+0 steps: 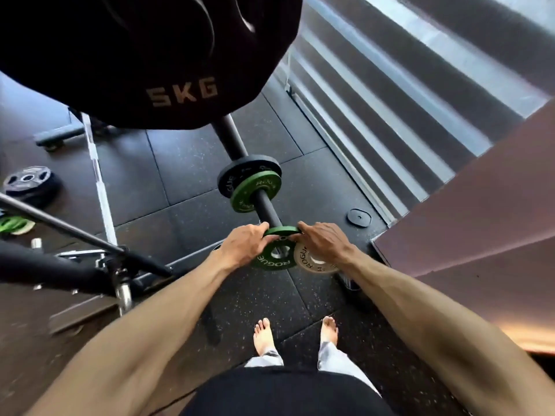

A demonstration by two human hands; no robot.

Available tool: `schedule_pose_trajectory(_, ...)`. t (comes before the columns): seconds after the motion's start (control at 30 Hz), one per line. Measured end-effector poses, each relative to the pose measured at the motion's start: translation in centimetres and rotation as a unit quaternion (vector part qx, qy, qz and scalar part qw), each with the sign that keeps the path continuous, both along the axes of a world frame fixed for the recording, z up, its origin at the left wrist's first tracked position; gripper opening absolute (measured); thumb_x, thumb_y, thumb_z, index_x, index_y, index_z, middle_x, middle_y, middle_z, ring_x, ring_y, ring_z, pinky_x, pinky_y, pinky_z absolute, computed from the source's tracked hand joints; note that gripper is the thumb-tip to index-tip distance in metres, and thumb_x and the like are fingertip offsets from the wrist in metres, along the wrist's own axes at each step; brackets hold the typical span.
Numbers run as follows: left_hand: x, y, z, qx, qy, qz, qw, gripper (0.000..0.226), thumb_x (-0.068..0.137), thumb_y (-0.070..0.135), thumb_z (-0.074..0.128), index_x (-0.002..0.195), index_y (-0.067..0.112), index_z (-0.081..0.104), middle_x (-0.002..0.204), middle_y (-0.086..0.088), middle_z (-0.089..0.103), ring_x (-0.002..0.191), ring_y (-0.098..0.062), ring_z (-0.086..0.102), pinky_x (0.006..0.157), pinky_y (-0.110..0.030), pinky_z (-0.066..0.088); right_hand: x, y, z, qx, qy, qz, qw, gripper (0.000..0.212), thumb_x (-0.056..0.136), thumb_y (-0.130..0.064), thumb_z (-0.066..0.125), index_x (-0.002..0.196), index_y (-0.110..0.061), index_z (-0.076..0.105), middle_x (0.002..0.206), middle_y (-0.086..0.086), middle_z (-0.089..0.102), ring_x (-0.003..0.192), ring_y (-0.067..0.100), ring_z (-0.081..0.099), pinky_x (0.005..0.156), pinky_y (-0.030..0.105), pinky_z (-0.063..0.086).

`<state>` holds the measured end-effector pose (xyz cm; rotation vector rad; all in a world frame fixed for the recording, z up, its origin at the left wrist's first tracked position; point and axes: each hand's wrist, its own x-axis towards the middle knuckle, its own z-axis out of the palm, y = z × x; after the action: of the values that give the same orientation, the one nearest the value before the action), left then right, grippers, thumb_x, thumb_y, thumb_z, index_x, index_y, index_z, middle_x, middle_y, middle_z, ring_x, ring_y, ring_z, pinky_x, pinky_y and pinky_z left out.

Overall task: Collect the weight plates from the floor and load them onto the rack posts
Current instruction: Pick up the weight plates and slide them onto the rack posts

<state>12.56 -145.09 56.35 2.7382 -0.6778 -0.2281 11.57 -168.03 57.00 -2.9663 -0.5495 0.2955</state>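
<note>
Centre frame: left hand (244,244), right hand (326,243) pinch green plate (282,230), fingers curled — we square hole to post (267,205), push level.

Left hand (244,246) and right hand (322,243) grip the green plate (267,261).

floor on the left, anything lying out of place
Yes: a black plate and a small pile of green plates lie loose on the floor mats at the left, not on any post.
</note>
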Motion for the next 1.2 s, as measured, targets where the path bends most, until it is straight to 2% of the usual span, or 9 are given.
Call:
schedule_pose_trajectory(0.13,0.2,-0.8,0.5,0.014,-0.022,0.038,0.999,0.037,0.099,0.049,0.043,0.097,0.013,0.053,0.084,-0.012,0.071,0.077,-0.033,0.069,0.061,-0.042,0.051,2.5,-0.7,0.5,0.002,-0.010,0.056,0.998,0.047,0.101,-0.057,0.032,0.106,-0.013,0.047,0.080,0.013,0.070,0.072,0.037,0.066,0.057,0.037,0.036)
schedule_pose_trajectory(0.3,-1.3,-1.6,-0.1,0.074,-0.148,0.041,0.985,0.041,0.097,0.050,0.039,0.086,0.014,0.057,0.064,0.000,0.066,0.050,-0.018,0.065,0.042,-0.029,0.047,4.2,-1.5,0.6,-0.010,-0.031,0.133,0.991,0.046,0.102,-0.052,0.036,0.116,-0.010,0.050,0.087,0.015,0.071,0.075,0.037,0.068,0.059,0.037,0.037)
schedule_pose_trajectory(0.43,-1.9,-1.8,-1.3,0.124,-0.161,0.063,0.977,0.059,0.102,0.055,0.020,0.102,0.013,0.061,0.078,0.001,0.071,0.061,-0.015,0.068,0.053,-0.029,0.055,5.0,-1.8,0.5,-0.026,-0.066,0.181,0.981,0.045,0.100,-0.052,0.043,0.123,-0.014,0.050,0.088,0.010,0.071,0.075,0.034,0.071,0.058,0.035,0.041)
schedule_pose_trajectory(0.6,-2.0,-2.5,-0.8,0.135,-0.186,0.084,0.970,0.056,0.101,0.053,0.025,0.098,0.013,0.063,0.074,0.001,0.071,0.058,-0.015,0.068,0.049,-0.030,0.054,5.5,-2.0,0.2,0.020,-0.093,0.223,0.970,0.047,0.082,-0.038,0.079,0.108,-0.023,0.042,0.057,0.004,0.062,0.039,0.026,0.060,0.035,0.030,0.042)
schedule_pose_trajectory(0.67,-1.7,-2.4,-0.4,0.148,-0.196,0.090,0.965,0.052,0.100,0.052,0.029,0.095,0.013,0.063,0.069,0.001,0.069,0.053,-0.016,0.066,0.045,-0.030,0.051,6.0,-1.8,0.0,0.014,-0.072,0.209,0.975,0.034,0.093,-0.043,0.065,0.107,-0.019,0.046,0.065,0.007,0.065,0.050,0.030,0.065,0.043,0.033,0.043)
schedule_pose_trajectory(0.77,-1.2,-2.3,0.1,0.158,-0.199,0.094,0.963,0.042,0.098,0.048,0.044,0.088,0.012,0.062,0.063,0.000,0.068,0.047,-0.017,0.065,0.041,-0.027,0.047,6.6,-1.7,-0.3,-0.002,-0.057,0.183,0.982,0.038,0.101,-0.050,0.045,0.106,-0.014,0.051,0.077,0.007,0.069,0.065,0.031,0.069,0.052,0.033,0.038)
schedule_pose_trajectory(0.97,0.0,-2.4,0.3,0.168,-0.196,0.084,0.962,0.034,0.094,0.046,0.057,0.085,0.013,0.062,0.059,0.002,0.064,0.043,-0.015,0.061,0.039,-0.025,0.043,6.9,-1.2,-0.7,0.015,-0.012,0.149,0.989,0.042,0.102,-0.055,0.034,0.105,-0.014,0.046,0.080,0.008,0.069,0.069,0.031,0.069,0.055,0.034,0.039)
schedule_pose_trajectory(1.07,1.5,-2.3,0.8,0.188,-0.201,0.067,0.959,0.033,0.091,0.046,0.062,0.081,0.014,0.062,0.054,0.003,0.060,0.039,-0.013,0.056,0.038,-0.024,0.040,6.8,-1.2,-0.9,0.064,0.025,0.089,0.994,0.052,0.100,-0.060,0.028,0.116,-0.013,0.043,0.082,0.010,0.071,0.073,0.031,0.070,0.057,0.034,0.039)
schedule_pose_trajectory(1.2,4.5,-1.5,1.1,0.183,-0.184,0.076,0.963,0.035,0.095,0.047,0.054,0.088,0.013,0.063,0.061,0.000,0.067,0.048,-0.018,0.065,0.044,-0.028,0.050,6.3,-2.1,-1.4,0.086,0.045,0.039,0.995,0.056,0.098,-0.066,0.031,0.115,-0.013,0.038,0.081,0.013,0.072,0.071,0.030,0.071,0.058,0.034,0.042)
